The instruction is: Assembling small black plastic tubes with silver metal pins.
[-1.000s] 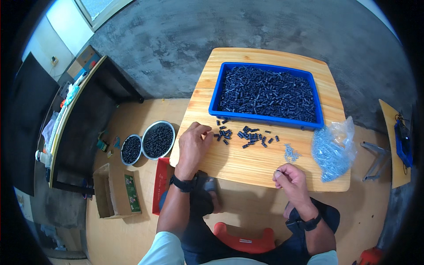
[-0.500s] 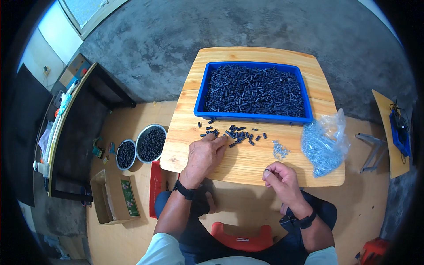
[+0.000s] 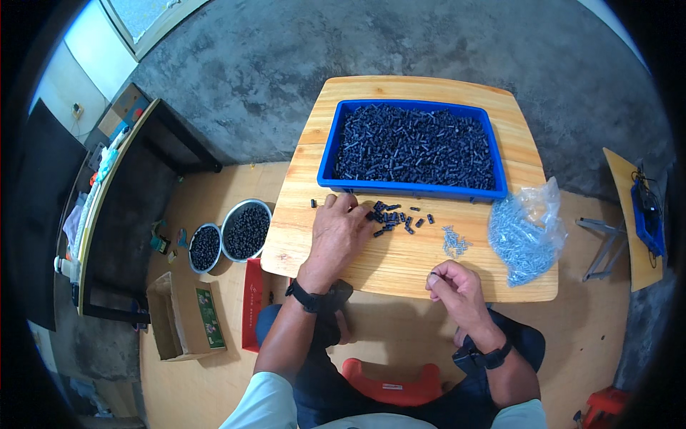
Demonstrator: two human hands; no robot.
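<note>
Holding left hand (image 3: 336,230) low over table (image 3: 389,270) beside loose black pieces (image 3: 391,216), with bent fingers (image 3: 346,203); cannot tell if pinching. Pinching small dark piece (image 3: 433,274) in right hand (image 3: 457,287) at near edge, leaving tabletop between. Blocked ahead by blue tray (image 3: 413,189), rightward by silvery bits (image 3: 454,244) and clear bag (image 3: 525,234).

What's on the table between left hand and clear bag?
Head view: loose black pieces, then a small silver pile nearer the clear bag.
</note>
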